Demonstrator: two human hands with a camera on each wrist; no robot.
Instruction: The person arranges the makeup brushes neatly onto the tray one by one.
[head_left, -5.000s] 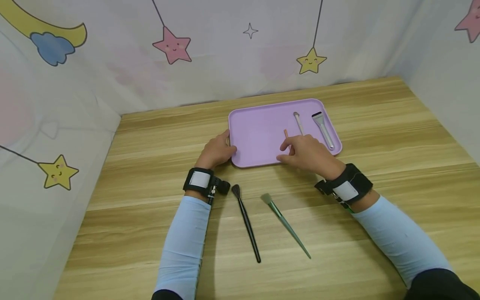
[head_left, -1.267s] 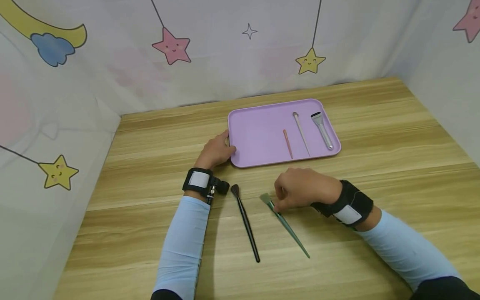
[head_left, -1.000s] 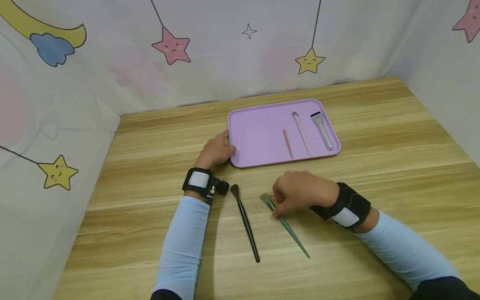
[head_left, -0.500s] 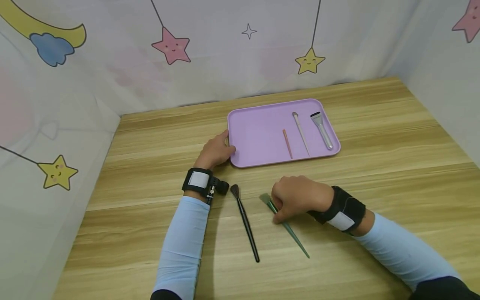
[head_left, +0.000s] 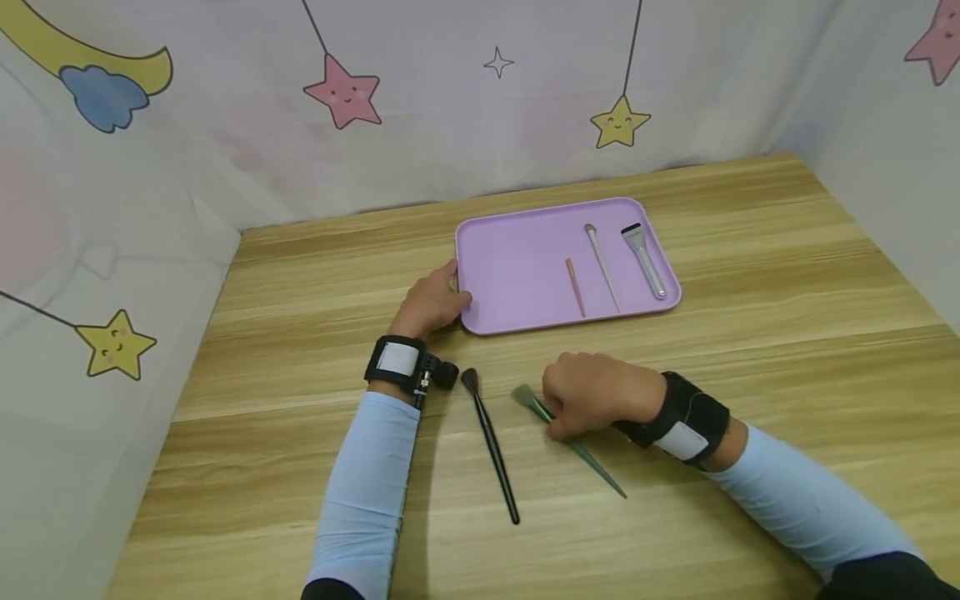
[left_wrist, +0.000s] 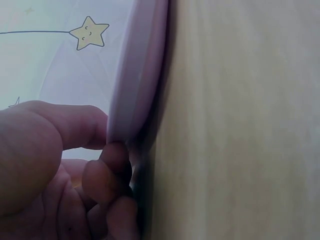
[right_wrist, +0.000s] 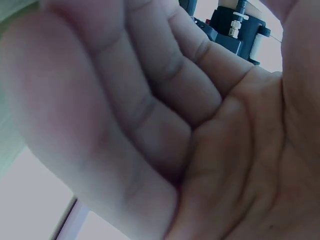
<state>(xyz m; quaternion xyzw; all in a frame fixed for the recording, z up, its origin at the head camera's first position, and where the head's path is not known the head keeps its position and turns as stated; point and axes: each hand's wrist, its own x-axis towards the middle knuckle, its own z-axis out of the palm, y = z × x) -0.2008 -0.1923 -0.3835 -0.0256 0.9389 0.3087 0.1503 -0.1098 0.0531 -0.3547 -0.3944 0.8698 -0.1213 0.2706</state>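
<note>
Right hand (head_left: 600,392): grip pinching green makeup brush (head_left: 597,471) along its upper handle, nearer tray (head_left: 510,271) than black brush's tail end, right of black brush (head_left: 492,447) on table (head_left: 315,308). Left hand (head_left: 431,300): grip pinching purple tray's left edge. Tray holds pink brush (head_left: 575,287), white brush (head_left: 602,268), silver flat brush (head_left: 645,261).

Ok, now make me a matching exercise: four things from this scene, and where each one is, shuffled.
1. green brush
2. black brush
3. wide silver brush
4. left hand

A. in the purple tray, near its right end
B. directly on the table, touched by neither hand
C. at the tray's left edge
D. held by the right hand

Pairs: 1-D, 2-B, 3-A, 4-C
</note>
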